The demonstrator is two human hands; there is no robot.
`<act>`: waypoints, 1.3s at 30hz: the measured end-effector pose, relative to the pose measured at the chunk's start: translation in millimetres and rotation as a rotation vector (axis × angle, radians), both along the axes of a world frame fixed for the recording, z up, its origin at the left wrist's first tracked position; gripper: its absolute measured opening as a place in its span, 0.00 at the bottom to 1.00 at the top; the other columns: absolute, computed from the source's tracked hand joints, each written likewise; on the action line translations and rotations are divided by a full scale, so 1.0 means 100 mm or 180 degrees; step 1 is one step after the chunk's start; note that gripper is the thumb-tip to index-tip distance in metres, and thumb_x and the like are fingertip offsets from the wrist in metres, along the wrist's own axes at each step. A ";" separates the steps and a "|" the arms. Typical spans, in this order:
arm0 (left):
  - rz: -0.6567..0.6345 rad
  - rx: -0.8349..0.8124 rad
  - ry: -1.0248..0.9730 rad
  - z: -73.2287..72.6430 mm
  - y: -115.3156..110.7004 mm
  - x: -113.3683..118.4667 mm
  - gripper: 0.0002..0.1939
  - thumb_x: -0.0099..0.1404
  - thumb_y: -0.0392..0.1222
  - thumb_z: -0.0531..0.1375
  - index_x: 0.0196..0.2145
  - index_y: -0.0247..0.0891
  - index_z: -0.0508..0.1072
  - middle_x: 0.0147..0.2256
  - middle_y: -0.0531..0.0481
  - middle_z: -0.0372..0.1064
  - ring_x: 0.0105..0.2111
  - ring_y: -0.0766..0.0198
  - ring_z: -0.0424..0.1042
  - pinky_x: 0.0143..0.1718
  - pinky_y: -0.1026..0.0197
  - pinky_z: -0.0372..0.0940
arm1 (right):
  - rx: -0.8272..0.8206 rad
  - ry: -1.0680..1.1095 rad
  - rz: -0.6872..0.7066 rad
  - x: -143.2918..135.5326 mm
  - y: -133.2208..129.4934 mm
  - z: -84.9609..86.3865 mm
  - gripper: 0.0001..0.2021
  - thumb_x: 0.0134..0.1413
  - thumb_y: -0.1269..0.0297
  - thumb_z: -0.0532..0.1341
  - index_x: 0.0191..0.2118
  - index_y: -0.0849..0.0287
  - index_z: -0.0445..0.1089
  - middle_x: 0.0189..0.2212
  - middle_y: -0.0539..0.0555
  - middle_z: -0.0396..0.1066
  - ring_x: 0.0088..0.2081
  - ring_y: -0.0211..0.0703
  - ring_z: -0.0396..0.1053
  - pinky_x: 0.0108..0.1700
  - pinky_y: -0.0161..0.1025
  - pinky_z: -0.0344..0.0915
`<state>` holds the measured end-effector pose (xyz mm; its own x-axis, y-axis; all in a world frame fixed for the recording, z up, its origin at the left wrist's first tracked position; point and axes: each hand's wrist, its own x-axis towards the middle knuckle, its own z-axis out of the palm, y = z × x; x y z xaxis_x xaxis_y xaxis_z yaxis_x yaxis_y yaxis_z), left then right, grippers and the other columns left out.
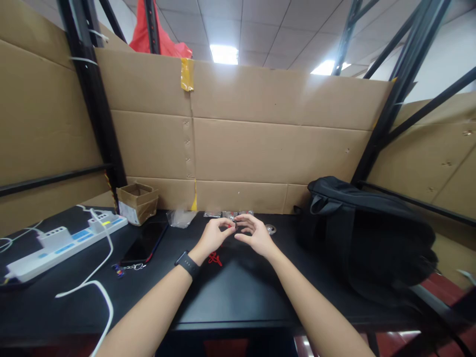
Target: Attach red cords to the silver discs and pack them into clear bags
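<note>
My left hand (214, 237), with a dark watch on its wrist, pinches a small dark, shiny piece (235, 226) between thumb and fingertips. The piece is too small to name. Facing it from the right, my right hand (259, 237) has its thumb and fingers apart and curved, with the fingertips close to the piece; whether they touch it I cannot tell. Under my left hand a knotted red cord (214, 258) lies on the black table (238, 302). Small clear packets (212, 214) lie behind my hands, partly hidden by them.
A round clear roll (270, 229) lies right of my hands, beside a black backpack (372, 243). Leftward are a plastic bag (181, 219), a phone (146, 242) with a keychain, a cardboard box (138, 203) and a white power strip (67, 248) with cables. Cardboard walls (260, 148) enclose the table.
</note>
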<state>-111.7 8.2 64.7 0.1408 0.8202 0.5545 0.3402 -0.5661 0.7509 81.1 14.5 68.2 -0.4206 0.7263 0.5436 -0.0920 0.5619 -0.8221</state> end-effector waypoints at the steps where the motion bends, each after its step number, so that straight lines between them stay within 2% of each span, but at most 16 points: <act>1: -0.0008 0.0014 0.0012 0.00 0.00 0.00 0.06 0.59 0.41 0.65 0.33 0.36 0.79 0.35 0.46 0.79 0.37 0.58 0.77 0.45 0.57 0.69 | 0.0004 0.0002 -0.0016 0.00 0.00 0.00 0.25 0.45 0.68 0.71 0.51 0.52 0.68 0.51 0.57 0.73 0.51 0.49 0.73 0.48 0.43 0.69; 4: 0.0007 0.0057 0.0058 0.01 -0.02 0.00 0.05 0.59 0.39 0.64 0.32 0.36 0.79 0.34 0.47 0.79 0.37 0.58 0.76 0.44 0.58 0.68 | -0.0030 0.0010 -0.0052 -0.03 -0.02 0.02 0.23 0.46 0.66 0.71 0.50 0.53 0.69 0.50 0.57 0.74 0.50 0.49 0.74 0.47 0.43 0.70; 10: 0.0292 0.0196 0.0201 0.03 -0.05 0.00 0.05 0.59 0.39 0.63 0.33 0.38 0.79 0.35 0.48 0.79 0.38 0.58 0.77 0.44 0.59 0.68 | 0.0049 0.0002 -0.0199 -0.08 -0.06 0.01 0.22 0.47 0.65 0.70 0.50 0.54 0.69 0.48 0.58 0.75 0.49 0.49 0.75 0.43 0.42 0.71; 14: 0.0287 0.0198 0.0056 0.04 -0.07 0.03 0.05 0.59 0.40 0.64 0.34 0.38 0.78 0.36 0.48 0.78 0.37 0.59 0.77 0.44 0.59 0.69 | 0.0148 -0.0032 -0.0336 -0.07 -0.06 0.01 0.21 0.48 0.65 0.70 0.49 0.54 0.69 0.48 0.57 0.75 0.49 0.49 0.75 0.42 0.41 0.71; 21: 0.0284 0.0180 -0.0146 0.06 -0.10 0.08 0.06 0.58 0.40 0.64 0.35 0.38 0.75 0.36 0.48 0.77 0.38 0.60 0.76 0.45 0.58 0.68 | 0.0132 -0.0054 -0.0327 -0.03 -0.04 0.01 0.21 0.47 0.64 0.70 0.49 0.54 0.69 0.47 0.58 0.76 0.49 0.50 0.75 0.42 0.42 0.72; 26: 0.0460 0.0285 0.0068 0.07 -0.14 0.09 0.03 0.60 0.38 0.62 0.33 0.40 0.75 0.35 0.50 0.77 0.39 0.59 0.76 0.46 0.58 0.66 | 0.0101 -0.0086 -0.0367 -0.05 -0.02 -0.03 0.21 0.47 0.63 0.70 0.49 0.55 0.70 0.46 0.58 0.76 0.48 0.50 0.75 0.41 0.42 0.72; 30: 0.0558 0.0365 0.0139 0.10 -0.19 0.11 0.06 0.59 0.36 0.61 0.35 0.41 0.72 0.37 0.52 0.76 0.41 0.59 0.75 0.46 0.59 0.65 | 0.0084 -0.0087 -0.0354 -0.06 -0.03 -0.04 0.21 0.47 0.63 0.70 0.49 0.55 0.70 0.47 0.59 0.76 0.48 0.50 0.75 0.41 0.41 0.71; 39: 0.0137 0.0189 -0.0134 0.05 -0.08 0.08 0.05 0.59 0.39 0.62 0.30 0.38 0.68 0.32 0.51 0.72 0.38 0.61 0.74 0.46 0.60 0.65 | -0.0117 0.0097 -0.0212 -0.05 -0.06 0.01 0.22 0.45 0.62 0.71 0.47 0.55 0.70 0.47 0.59 0.76 0.48 0.51 0.76 0.43 0.44 0.73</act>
